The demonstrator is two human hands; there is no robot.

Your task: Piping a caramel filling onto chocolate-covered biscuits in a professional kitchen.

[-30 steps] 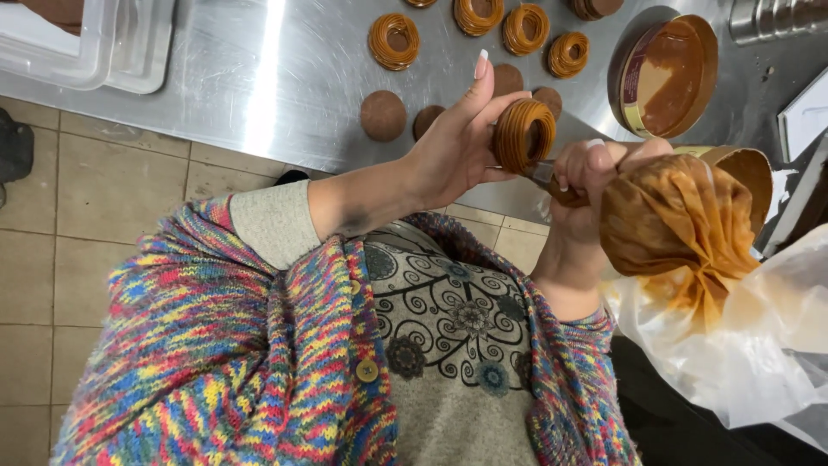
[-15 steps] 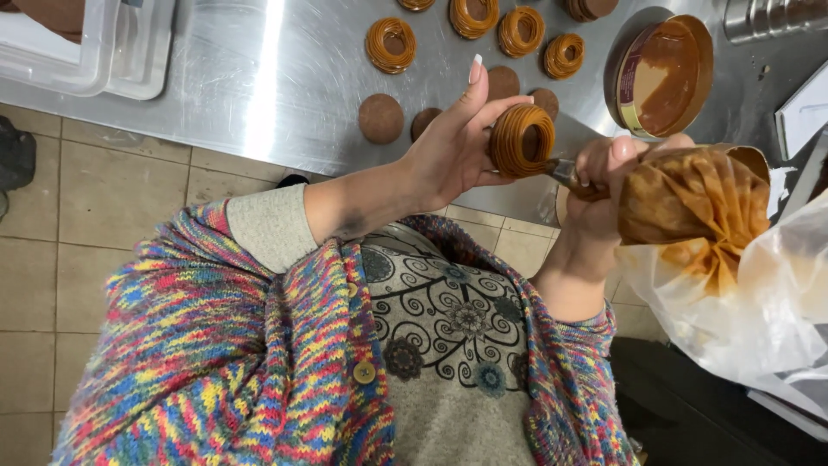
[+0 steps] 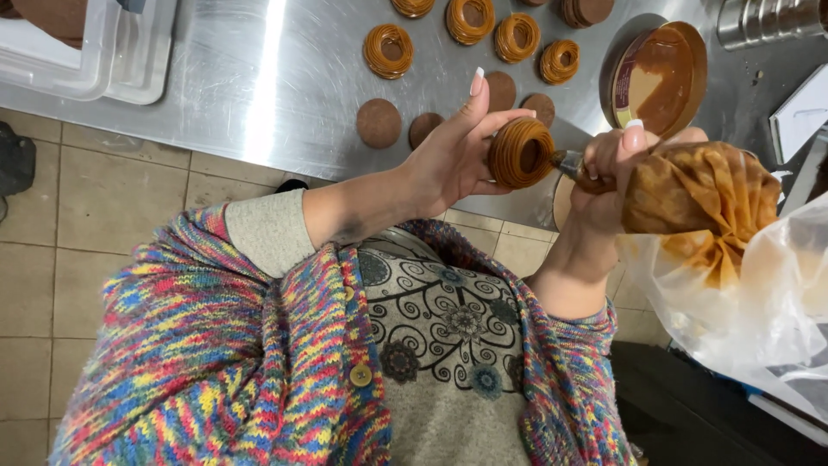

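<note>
My left hand pinches a caramel-ringed cookie on edge, its face turned toward the piping bag squeezed in my right hand, nozzle touching.

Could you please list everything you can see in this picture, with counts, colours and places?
Held cookie: one, brown with a caramel ring, in the left hand.
Piping bag: one, clear plastic with caramel filling, in the right hand, nozzle at the held cookie.
Piped cookies: at least five, caramel rings, along the top of the table.
Plain cookies: about four, brown, near the table edge.
Tub: one, caramel-coated, top right.
Trays: clear plastic, top left.
Table: one, steel.
Floor: beige tiles.
Cardigan: multicoloured knit.
Left hand: one, centre.
Right hand: one, gripping the bag.
</note>
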